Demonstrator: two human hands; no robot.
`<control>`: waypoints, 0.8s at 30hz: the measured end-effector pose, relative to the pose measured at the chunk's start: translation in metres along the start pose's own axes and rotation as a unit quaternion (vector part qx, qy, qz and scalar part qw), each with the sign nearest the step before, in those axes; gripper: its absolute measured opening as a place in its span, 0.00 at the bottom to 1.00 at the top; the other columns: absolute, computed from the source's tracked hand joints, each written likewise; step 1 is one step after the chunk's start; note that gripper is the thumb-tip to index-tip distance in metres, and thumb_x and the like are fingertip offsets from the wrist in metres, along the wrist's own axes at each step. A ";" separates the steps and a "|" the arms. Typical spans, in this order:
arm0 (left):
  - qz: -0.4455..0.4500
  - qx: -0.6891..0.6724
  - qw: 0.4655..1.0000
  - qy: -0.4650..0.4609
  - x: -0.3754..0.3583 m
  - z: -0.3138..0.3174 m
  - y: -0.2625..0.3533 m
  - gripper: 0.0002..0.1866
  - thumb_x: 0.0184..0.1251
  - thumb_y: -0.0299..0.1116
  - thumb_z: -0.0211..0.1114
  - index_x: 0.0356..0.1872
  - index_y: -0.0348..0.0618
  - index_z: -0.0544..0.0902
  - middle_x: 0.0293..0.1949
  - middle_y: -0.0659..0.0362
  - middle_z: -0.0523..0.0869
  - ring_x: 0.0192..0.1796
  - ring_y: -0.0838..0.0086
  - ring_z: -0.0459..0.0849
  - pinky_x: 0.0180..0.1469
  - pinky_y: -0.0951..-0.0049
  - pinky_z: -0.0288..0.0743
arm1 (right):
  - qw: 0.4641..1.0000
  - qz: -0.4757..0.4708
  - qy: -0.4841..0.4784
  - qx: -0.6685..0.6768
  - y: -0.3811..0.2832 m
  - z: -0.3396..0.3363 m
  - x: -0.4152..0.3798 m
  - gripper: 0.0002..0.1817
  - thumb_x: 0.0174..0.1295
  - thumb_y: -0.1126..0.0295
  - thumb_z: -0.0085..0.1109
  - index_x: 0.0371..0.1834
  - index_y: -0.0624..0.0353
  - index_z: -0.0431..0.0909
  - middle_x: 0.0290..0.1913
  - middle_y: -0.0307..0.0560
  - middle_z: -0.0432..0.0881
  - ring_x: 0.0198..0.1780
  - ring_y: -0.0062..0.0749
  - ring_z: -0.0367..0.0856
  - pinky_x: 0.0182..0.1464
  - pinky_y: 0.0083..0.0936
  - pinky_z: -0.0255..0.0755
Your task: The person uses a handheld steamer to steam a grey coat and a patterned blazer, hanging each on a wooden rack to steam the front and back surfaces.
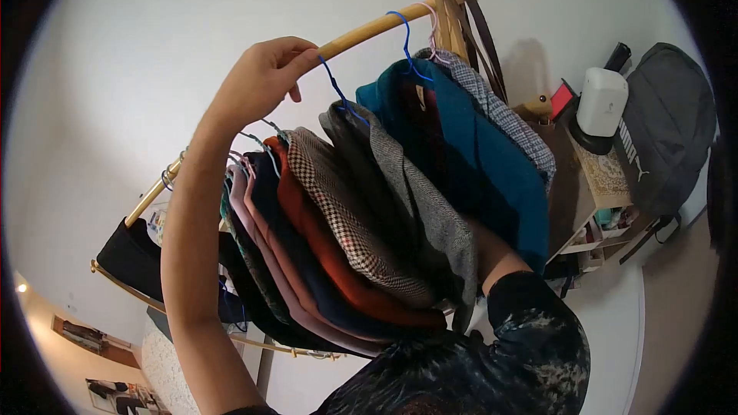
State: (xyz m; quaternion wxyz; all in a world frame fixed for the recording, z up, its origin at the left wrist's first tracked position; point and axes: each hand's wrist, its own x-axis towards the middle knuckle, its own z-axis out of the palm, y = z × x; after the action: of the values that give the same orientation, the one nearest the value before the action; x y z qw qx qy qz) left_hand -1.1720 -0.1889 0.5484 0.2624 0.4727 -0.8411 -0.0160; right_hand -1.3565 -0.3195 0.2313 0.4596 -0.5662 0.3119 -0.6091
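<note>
My left hand (278, 73) is closed around the gold clothes rail (373, 28), its thumb tip touching the hook of a blue hanger (332, 75). From that hanger hangs a grey herringbone jacket (419, 184). My right forearm (500, 257) reaches in between this jacket and a teal coat (492, 161), so the hand itself is hidden. The teal coat hangs on another blue hanger (406, 38). To the left are a houndstooth jacket (338, 215), a rust-orange garment (307, 238) and several darker and pink ones.
Brown straps (484, 38) and a checked garment (500, 107) hang at the rail's far end. A dark backpack (665, 131) and a white appliance (602, 104) are on the right by a small shelf unit (600, 242). A black cloth (131, 261) hangs at the left.
</note>
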 end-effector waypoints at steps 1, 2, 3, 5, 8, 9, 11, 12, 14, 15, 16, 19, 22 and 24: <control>-0.013 -0.013 1.000 0.002 0.000 -0.001 0.002 0.19 0.73 0.41 0.61 0.51 0.35 0.83 0.27 0.61 0.83 0.25 0.80 0.80 0.28 0.79 0.70 | 1.000 0.003 -0.003 0.006 0.005 0.002 0.001 0.22 0.72 0.62 0.50 0.65 0.62 0.70 0.61 0.52 0.76 0.62 0.35 0.75 0.66 0.30 0.66; -0.026 -0.027 0.999 0.006 0.000 0.000 0.003 0.19 0.72 0.42 0.61 0.51 0.35 0.84 0.26 0.60 0.83 0.25 0.79 0.80 0.29 0.77 0.71 | 1.000 0.005 -0.006 0.011 0.009 0.004 0.001 0.23 0.72 0.62 0.50 0.66 0.62 0.70 0.61 0.52 0.76 0.62 0.35 0.75 0.66 0.30 0.66; -0.033 -0.026 0.999 0.008 0.000 0.000 0.003 0.18 0.72 0.41 0.62 0.52 0.35 0.83 0.26 0.62 0.83 0.24 0.81 0.79 0.29 0.79 0.70 | 1.000 0.005 -0.011 0.016 0.012 0.007 0.004 0.23 0.72 0.62 0.50 0.66 0.62 0.70 0.61 0.52 0.76 0.62 0.35 0.75 0.66 0.30 0.66; -0.032 -0.036 0.999 0.005 0.001 0.001 0.004 0.19 0.73 0.41 0.61 0.53 0.35 0.82 0.28 0.62 0.83 0.25 0.82 0.79 0.28 0.81 0.70 | 0.999 0.004 -0.022 0.026 0.016 0.015 0.012 0.23 0.72 0.62 0.50 0.66 0.62 0.70 0.61 0.52 0.76 0.62 0.35 0.75 0.66 0.30 0.66; -0.036 -0.070 0.997 -0.006 0.000 0.000 0.005 0.19 0.73 0.40 0.61 0.55 0.35 0.81 0.29 0.62 0.84 0.25 0.83 0.79 0.26 0.82 0.68 | 0.998 -0.006 -0.042 0.046 0.017 0.036 0.031 0.23 0.72 0.62 0.51 0.66 0.62 0.70 0.61 0.52 0.76 0.62 0.35 0.75 0.66 0.30 0.66; -0.036 -0.069 0.997 -0.003 0.000 0.001 0.004 0.19 0.73 0.39 0.61 0.55 0.35 0.81 0.29 0.63 0.84 0.25 0.83 0.79 0.26 0.82 0.68 | 0.997 -0.011 -0.049 0.053 0.015 0.044 0.039 0.23 0.72 0.62 0.51 0.66 0.62 0.70 0.62 0.52 0.76 0.62 0.35 0.75 0.66 0.30 0.66; -0.057 -0.051 0.997 0.003 -0.001 0.001 0.007 0.19 0.72 0.39 0.62 0.54 0.33 0.81 0.27 0.62 0.82 0.25 0.82 0.77 0.27 0.80 0.69 | 0.996 -0.025 -0.062 0.064 0.011 0.058 0.056 0.23 0.72 0.62 0.51 0.66 0.61 0.70 0.62 0.52 0.76 0.62 0.35 0.75 0.66 0.30 0.66; -0.070 -0.049 0.996 0.008 -0.002 0.001 0.010 0.19 0.72 0.39 0.62 0.53 0.32 0.81 0.24 0.62 0.80 0.24 0.81 0.76 0.29 0.78 0.71 | 0.995 -0.030 -0.068 0.069 0.009 0.063 0.063 0.23 0.72 0.62 0.51 0.66 0.61 0.70 0.62 0.52 0.76 0.62 0.35 0.75 0.66 0.30 0.66; -0.084 -0.031 0.996 -0.001 -0.001 0.000 0.014 0.19 0.72 0.39 0.61 0.54 0.33 0.81 0.25 0.62 0.81 0.25 0.81 0.76 0.29 0.78 0.71 | 0.994 -0.035 -0.077 0.075 0.010 0.070 0.071 0.23 0.72 0.62 0.51 0.67 0.61 0.69 0.62 0.52 0.76 0.63 0.35 0.75 0.66 0.30 0.66; -0.087 -0.033 0.996 0.003 -0.002 0.001 0.015 0.19 0.72 0.39 0.61 0.54 0.33 0.81 0.26 0.62 0.81 0.25 0.81 0.76 0.30 0.77 0.71 | 0.993 -0.033 -0.080 0.077 0.012 0.071 0.071 0.23 0.72 0.62 0.51 0.67 0.61 0.69 0.62 0.52 0.76 0.63 0.36 0.75 0.66 0.31 0.66; -0.088 -0.035 0.995 0.006 -0.002 0.002 0.015 0.20 0.73 0.39 0.61 0.54 0.32 0.81 0.26 0.61 0.82 0.25 0.80 0.76 0.30 0.77 0.71 | 0.993 -0.032 -0.081 0.079 0.014 0.073 0.071 0.23 0.72 0.62 0.51 0.67 0.61 0.69 0.62 0.52 0.76 0.63 0.36 0.75 0.66 0.31 0.66; -0.083 -0.061 0.995 -0.012 -0.003 0.000 0.015 0.20 0.72 0.38 0.62 0.57 0.33 0.80 0.27 0.61 0.83 0.25 0.82 0.77 0.28 0.80 0.68 | 0.992 -0.044 -0.083 0.080 0.008 0.074 0.081 0.24 0.72 0.62 0.51 0.67 0.61 0.69 0.62 0.52 0.76 0.63 0.36 0.75 0.66 0.31 0.66; -0.075 -0.065 0.995 -0.004 -0.002 0.002 0.011 0.20 0.72 0.38 0.62 0.57 0.33 0.79 0.25 0.63 0.80 0.25 0.83 0.76 0.27 0.80 0.67 | 0.992 -0.043 -0.086 0.079 0.010 0.074 0.080 0.24 0.72 0.62 0.51 0.67 0.61 0.69 0.62 0.52 0.76 0.63 0.36 0.75 0.66 0.31 0.66; -0.078 -0.056 0.995 -0.014 -0.003 0.001 0.016 0.21 0.72 0.39 0.62 0.56 0.32 0.79 0.27 0.61 0.82 0.25 0.82 0.76 0.28 0.79 0.70 | 0.992 -0.047 -0.084 0.078 0.009 0.071 0.080 0.24 0.72 0.62 0.51 0.68 0.61 0.69 0.62 0.52 0.76 0.63 0.36 0.75 0.66 0.31 0.66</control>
State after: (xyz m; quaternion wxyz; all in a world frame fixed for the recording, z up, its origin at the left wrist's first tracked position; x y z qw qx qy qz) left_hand -1.1836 -0.1779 0.5509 0.2747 0.5216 -0.8027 -0.0900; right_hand -1.2803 -0.3858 0.2672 0.4979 -0.5919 0.1973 -0.6023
